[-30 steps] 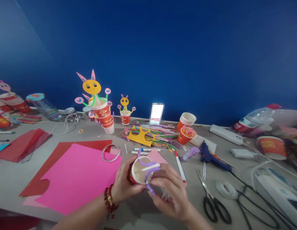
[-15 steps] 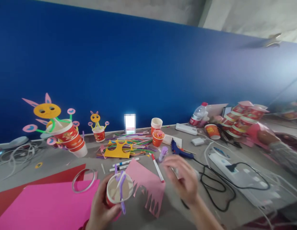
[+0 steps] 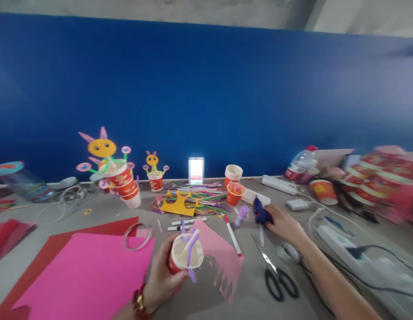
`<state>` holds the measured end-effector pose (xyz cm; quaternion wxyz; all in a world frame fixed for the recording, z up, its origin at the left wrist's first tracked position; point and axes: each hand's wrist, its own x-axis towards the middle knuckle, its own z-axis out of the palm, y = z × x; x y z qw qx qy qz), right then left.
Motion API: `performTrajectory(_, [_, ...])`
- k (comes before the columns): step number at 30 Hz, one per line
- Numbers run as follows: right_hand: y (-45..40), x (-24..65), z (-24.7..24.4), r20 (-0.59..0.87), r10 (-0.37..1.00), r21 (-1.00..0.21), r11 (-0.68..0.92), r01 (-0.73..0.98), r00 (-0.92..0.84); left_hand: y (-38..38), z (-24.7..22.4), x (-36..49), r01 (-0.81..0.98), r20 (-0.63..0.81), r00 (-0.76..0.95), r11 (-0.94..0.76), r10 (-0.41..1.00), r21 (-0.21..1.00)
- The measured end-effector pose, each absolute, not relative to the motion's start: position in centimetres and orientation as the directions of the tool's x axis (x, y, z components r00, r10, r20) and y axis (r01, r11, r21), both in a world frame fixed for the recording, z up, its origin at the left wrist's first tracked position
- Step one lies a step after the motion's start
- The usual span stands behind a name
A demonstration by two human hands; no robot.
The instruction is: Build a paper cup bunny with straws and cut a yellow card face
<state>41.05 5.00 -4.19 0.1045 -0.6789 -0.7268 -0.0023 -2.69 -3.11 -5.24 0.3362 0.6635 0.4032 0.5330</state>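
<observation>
At the lower centre of the frame, the left hand [image 3: 162, 276] held a paper cup [image 3: 197, 253] by its side, the grip wrapped around the wall and the opening tipped toward the camera. Held so, the inside lay in plain view, with a pale stick [image 3: 183, 254] and bent purple pipe cleaners [image 3: 189, 256] standing in it, one purple end hanging over the near rim.

Right of centre, the right hand [image 3: 283, 224] was at the handle of a glue gun [image 3: 260, 211]; the back of the hand hid the contact, so how tightly that grip was closed I could not tell. The handle lay on that hand's side, presumably an easy angle to take.

Nearer on the worktop [image 3: 248, 286], scissors [image 3: 269, 261] lay with their black loops toward the person, likely for ready reach. Pink paper [image 3: 221, 249] with cut-outs lay just right of the cup. Left of centre, a small rabbit-faced figure [image 3: 156, 181] stood well apart from both hands, perhaps safe from knocks.
</observation>
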Motion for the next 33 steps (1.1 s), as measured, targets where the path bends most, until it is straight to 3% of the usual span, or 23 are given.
performTrajectory(7, [6.4, 43.9, -5.1, 0.089, 0.982, -0.071, 0.173, 0.982, -0.167, -3.0, -4.6, -2.9, 0.304, 0.392, 0.17, -0.427, 0.904, 0.852])
performTrajectory(9, [6.5, 44.5, -5.0, 0.103, 0.981, -0.133, 0.178, 0.975, -0.165, -3.1, -4.7, -3.1, 0.307, 0.398, 0.187, -0.438, 0.898, 0.845])
performTrajectory(13, [6.4, 45.4, -4.4, 0.214, 0.973, -0.387, 0.164, 0.907, -0.084, -3.2, -5.1, -3.3, 0.231, 0.451, 0.242, -0.502, 0.859, 0.833])
performTrajectory(18, [5.5, 46.4, -3.2, 0.344, 0.936, -0.447, 0.089, 0.89, 0.079, -2.9, -5.3, -3.5, 0.215, 0.5, 0.226, -0.543, 0.836, 0.812])
performTrajectory(24, [4.5, 46.9, -1.8, 0.45, 0.867, -0.432, 0.002, 0.902, 0.213, -2.5, -4.8, -3.7, 0.239, 0.543, 0.21, -0.581, 0.813, 0.778])
performTrajectory(33, [6.1, 45.1, -4.1, 0.383, 0.902, -0.361, -0.053, 0.931, 0.2, -2.8, -4.4, -3.4, 0.26, 0.515, 0.233, -0.563, 0.825, 0.784])
